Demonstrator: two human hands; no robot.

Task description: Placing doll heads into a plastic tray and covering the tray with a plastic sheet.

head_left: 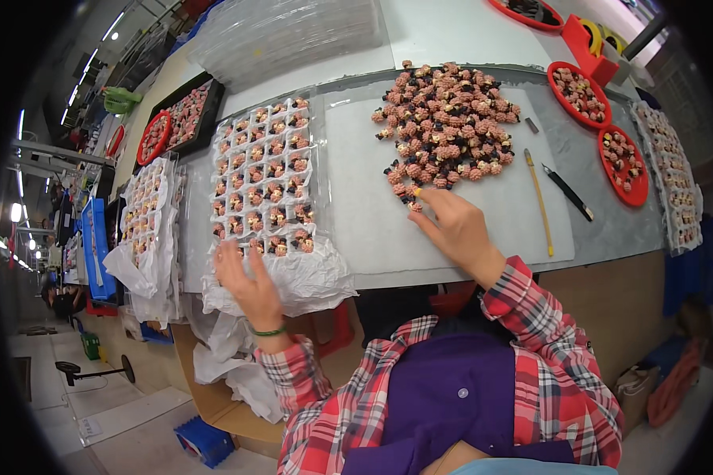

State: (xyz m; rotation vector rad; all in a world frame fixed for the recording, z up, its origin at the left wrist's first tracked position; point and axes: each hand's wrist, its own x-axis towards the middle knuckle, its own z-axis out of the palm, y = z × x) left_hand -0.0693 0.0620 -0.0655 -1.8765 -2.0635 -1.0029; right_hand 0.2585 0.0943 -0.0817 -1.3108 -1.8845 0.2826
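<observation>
Pink figurines (pixel 451 119) are being held in most cells of the near-left tray (pixel 319 174), with many lying heaped rightward on the bench (pixel 606 237). Left fingers (pixel 231 260) are being held released; the grasp of right fingers (pixel 437 200) cannot be told.

We see the left hand (pixel 249 289) softened by blur, its fingers hiding part of the nearest row in the paper-lined tray (pixel 317 158). At the right hand (pixel 459 229), we cannot tell whether the fingertips grip or merely touch the small pink figurine (pixel 415 207). In the figurine heap (pixel 451 119), upper pieces cover lower ones. The top edge cuts off a red bowl (pixel 557 26) and some stacked clear plastic trays (pixel 293 43).
</observation>
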